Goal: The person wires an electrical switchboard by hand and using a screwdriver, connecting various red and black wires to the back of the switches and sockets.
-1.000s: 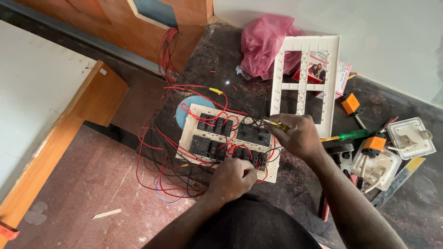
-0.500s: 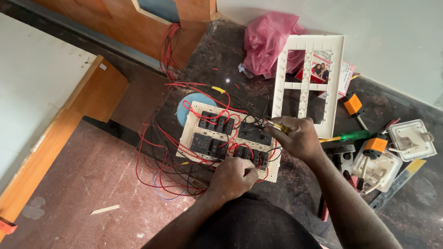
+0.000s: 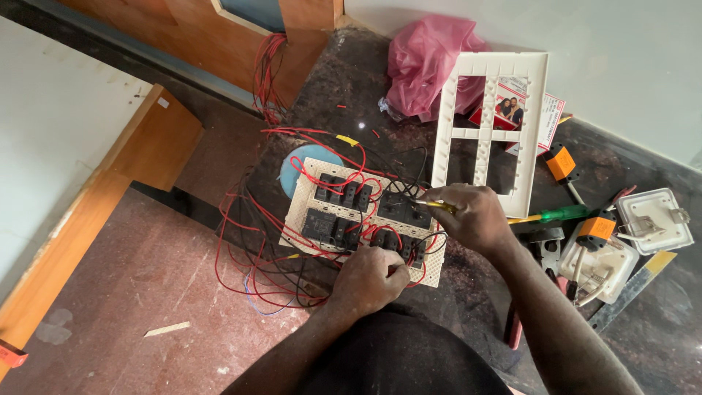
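A white switch board (image 3: 307,208) lies face down on the dark stone slab, with several black switch modules and red wires (image 3: 248,256) looped across and around it. My left hand (image 3: 369,278) presses on the board's near edge, fingers curled over a black module. My right hand (image 3: 472,216) grips a small yellow-handled screwdriver (image 3: 436,205), its tip at a black module on the board's right part.
A white cover frame (image 3: 486,128) leans behind the board beside a pink plastic bag (image 3: 428,62). To the right lie a green-handled screwdriver (image 3: 559,214), orange-topped tools (image 3: 561,162), white fittings (image 3: 653,219) and a ruler (image 3: 632,289). A wooden frame (image 3: 139,157) stands at the left.
My right hand has shifted slightly down and left with the screwdriver toward the module. My left hand stays on the board's near edge.
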